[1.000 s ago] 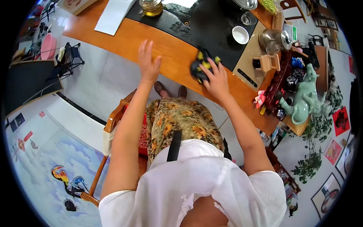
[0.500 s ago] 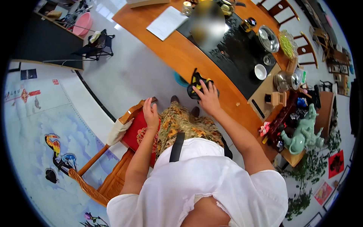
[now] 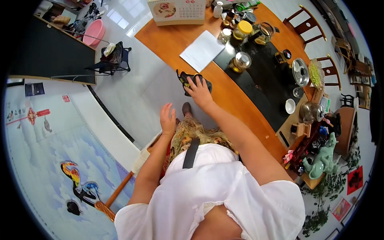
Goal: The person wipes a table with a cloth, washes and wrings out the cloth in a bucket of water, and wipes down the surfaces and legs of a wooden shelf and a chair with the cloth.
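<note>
Bundle point(image 3: 203, 85), black and yellow, is located at the table's point(image 3: 236, 94) near edge, partly extended past it. Paper point(image 3: 202, 51) is placed just beyond, then jars point(image 3: 240, 62) and calendar point(image 3: 178, 12). Bare wood is seen between edge and black mat point(image 3: 264, 90). Left hand point(image 3: 167, 118) is held released, fingers loosely parted. Right hand point(image 3: 199, 93) is laid over the bundle, fingers spread; firmness of grasp cannot be told.

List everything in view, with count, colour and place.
Bundle: one, black and yellow, table's near edge
Table: one, orange-brown, ahead
Panel: one, black, on table
Papers: white, beside panel
Calendar: one, mostly white, far left tabletop
Jars: several, clear, around panel's far left end
Bowl: one, white, panel's right end
Figurine: one, pale green, right
Basin: one, pink, upper left
Smaller clutter: too small to itemise
Left hand: one, bare, beside lap
Right hand: one, bare, on bundle
</note>
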The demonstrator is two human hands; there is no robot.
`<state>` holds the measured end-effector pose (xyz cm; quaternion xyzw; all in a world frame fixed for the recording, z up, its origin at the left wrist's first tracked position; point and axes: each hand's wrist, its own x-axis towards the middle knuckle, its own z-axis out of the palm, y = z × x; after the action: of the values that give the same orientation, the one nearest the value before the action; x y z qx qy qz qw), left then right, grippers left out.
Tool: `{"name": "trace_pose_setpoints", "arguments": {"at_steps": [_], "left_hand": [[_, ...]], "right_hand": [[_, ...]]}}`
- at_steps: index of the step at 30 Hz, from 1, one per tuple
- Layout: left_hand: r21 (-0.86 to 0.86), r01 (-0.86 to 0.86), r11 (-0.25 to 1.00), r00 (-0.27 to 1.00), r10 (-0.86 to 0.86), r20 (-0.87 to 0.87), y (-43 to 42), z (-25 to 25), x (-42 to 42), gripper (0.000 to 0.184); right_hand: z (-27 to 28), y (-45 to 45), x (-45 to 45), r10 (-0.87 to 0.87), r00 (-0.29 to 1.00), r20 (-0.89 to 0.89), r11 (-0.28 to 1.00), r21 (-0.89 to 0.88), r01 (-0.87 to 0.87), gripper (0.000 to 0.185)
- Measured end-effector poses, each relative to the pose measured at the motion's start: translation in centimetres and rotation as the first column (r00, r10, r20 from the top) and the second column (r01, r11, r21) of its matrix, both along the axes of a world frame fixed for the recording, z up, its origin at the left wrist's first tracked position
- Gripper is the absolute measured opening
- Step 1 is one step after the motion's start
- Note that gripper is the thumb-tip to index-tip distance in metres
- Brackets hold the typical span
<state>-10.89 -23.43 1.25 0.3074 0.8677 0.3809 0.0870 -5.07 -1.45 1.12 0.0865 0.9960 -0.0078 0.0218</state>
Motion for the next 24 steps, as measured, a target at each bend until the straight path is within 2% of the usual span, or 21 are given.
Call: {"name": "trace_pose_setpoints", "arguments": {"at_steps": [5, 7, 8, 10, 11, 12, 13, 14, 17, 18, 21, 22, 24], "left_hand": [[-0.009, 0.090, 0.996, 0.996, -0.090, 0.027, 3.0, 1.5, -6.7, 0.030], [0.042, 0.067, 0.997, 0.971, -0.075, 0.228, 4.2, 1.6, -9.0, 0.035], [0.064, 0.049, 0.997, 0.943, -0.067, 0.325, 4.9, 1.7, -9.9, 0.037], [0.049, -0.117, 0.992, 0.782, 0.061, 0.620, 6.2, 1.3, -11.0, 0.046], [0.028, -0.199, 0.980, 0.660, 0.113, 0.743, 7.0, 1.3, -11.2, 0.051], [0.079, -0.295, 0.952, 0.541, 0.098, 0.835, 7.9, 1.9, -11.0, 0.055], [0.116, -0.394, 0.912, 0.414, 0.063, 0.908, 8.9, 3.1, -10.6, 0.059], [0.140, -0.492, 0.859, 0.285, 0.007, 0.958, 9.7, 4.1, -10.5, 0.063], [0.305, -0.595, 0.744, 0.133, -0.282, 0.950, 10.5, 5.5, -10.7, 0.068], [0.312, -0.651, 0.692, 0.139, -0.296, 0.945, 10.8, 6.0, -10.8, 0.062], [0.316, -0.670, 0.672, 0.141, -0.303, 0.943, 9.8, 7.0, -11.9, 0.053], [0.316, -0.678, 0.663, 0.144, -0.302, 0.942, 9.4, 7.3, -12.6, 0.043], [0.334, -0.630, 0.701, 0.243, -0.230, 0.942, 8.7, 7.6, -14.1, 0.039]], "right_hand": [[-0.5, -0.9, -7.2, -0.033, 0.999, -0.011, 0.998, 0.043, 0.034, 0.045], [-0.9, -1.4, -8.9, -0.064, 0.997, -0.051, 0.997, 0.036, 0.066, 0.044], [-0.9, -1.3, -9.2, -0.086, 0.992, -0.096, 0.996, -0.026, 0.084, 0.044], [0.1, -1.0, -9.4, -0.130, 0.974, -0.185, 0.985, -0.140, 0.105, 0.042], [0.8, -1.0, -9.5, -0.248, 0.957, -0.147, 0.918, -0.350, 0.185, 0.044], [3.6, -1.1, -9.8, -0.350, 0.933, -0.084, 0.804, -0.538, 0.253, 0.045], [5.3, -1.2, -10.1, -0.432, 0.902, -0.001, 0.648, -0.696, 0.310, 0.047], [5.0, -1.0, -10.4, -0.463, 0.886, 0.027, 0.526, -0.796, 0.299, 0.039], [4.9, -1.6, -11.9, -0.535, 0.841, -0.073, 0.103, -0.994, -0.020, 0.034], [5.3, -2.1, -12.9, -0.521, 0.849, -0.088, -0.058, -0.989, -0.138, 0.043], [7.1, -1.8, -12.9, -0.301, 0.952, -0.061, 0.206, -0.979, 0.002, 0.050], [7.9, -1.6, -12.9, -0.257, 0.966, -0.009, 0.282, -0.957, 0.066, 0.055], [7.4, -1.4, -13.5, -0.243, 0.968, -0.056, 0.289, -0.957, 0.018, 0.055]]}}
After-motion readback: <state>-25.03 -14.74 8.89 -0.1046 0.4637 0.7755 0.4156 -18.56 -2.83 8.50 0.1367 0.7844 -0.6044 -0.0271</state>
